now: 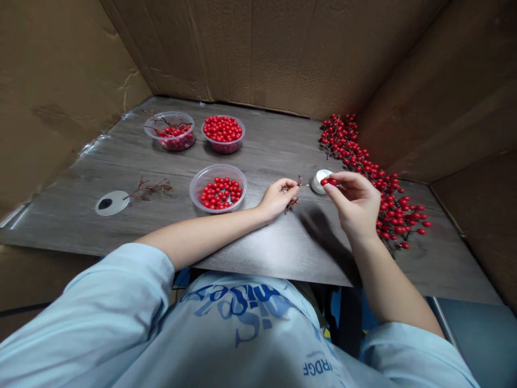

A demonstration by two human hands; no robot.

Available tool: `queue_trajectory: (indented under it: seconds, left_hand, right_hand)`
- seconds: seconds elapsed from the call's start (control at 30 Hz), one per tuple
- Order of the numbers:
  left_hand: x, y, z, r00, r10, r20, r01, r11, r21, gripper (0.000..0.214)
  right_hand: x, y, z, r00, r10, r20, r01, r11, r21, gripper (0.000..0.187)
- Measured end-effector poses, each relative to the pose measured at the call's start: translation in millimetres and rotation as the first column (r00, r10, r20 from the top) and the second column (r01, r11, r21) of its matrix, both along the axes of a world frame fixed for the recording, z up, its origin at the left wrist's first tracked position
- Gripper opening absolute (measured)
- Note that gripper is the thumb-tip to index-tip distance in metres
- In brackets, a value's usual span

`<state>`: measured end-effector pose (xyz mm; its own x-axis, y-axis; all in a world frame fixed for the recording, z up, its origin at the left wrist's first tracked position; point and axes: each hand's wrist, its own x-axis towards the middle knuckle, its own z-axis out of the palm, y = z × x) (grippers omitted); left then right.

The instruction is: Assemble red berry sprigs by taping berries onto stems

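My left hand (278, 199) is closed around a small brown artificial twig (292, 202), whose thin tips stick out on both sides of the fingers. One tip points right, towards a small round white pot (318, 186). Just at the pot's right rim, my right hand (358, 207) pinches red artificial berries (324, 182) between thumb and fingertips; how many is hard to tell. Part of the pot is hidden behind these berries and fingers. Behind the right hand lies a heap of finished-looking red berry branches (357, 153).
Left of my left hand stands a clear tub (195, 186) of loose red berries. Farther back are a full berry tub (242, 134) and a tub with berries and twigs (150, 129). A bare twig (151, 187) touches a round clear lid (121, 205). Cardboard walls (258, 48) surround the table.
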<state>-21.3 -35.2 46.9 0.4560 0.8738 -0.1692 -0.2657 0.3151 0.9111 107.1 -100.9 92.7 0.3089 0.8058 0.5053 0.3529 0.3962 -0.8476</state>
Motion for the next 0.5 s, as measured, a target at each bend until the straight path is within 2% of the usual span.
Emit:
queue_trajectory:
  seconds: [0.13,0.5]
  left_hand:
    - [0,0,-1.0,1.000,0.005,-0.014,-0.005,1.000,0.011,0.005]
    - [-2,0,-1.9,0.999,0.009,0.047,-0.010,1.000,0.009,0.003]
  right_hand:
    - [12,3,-11.9,0.995,-0.052,-0.081,0.048,0.998,-0.043,0.015]
    - [6,9,-34.6,0.998,-0.053,-0.023,0.051,0.995,-0.081,0.015]
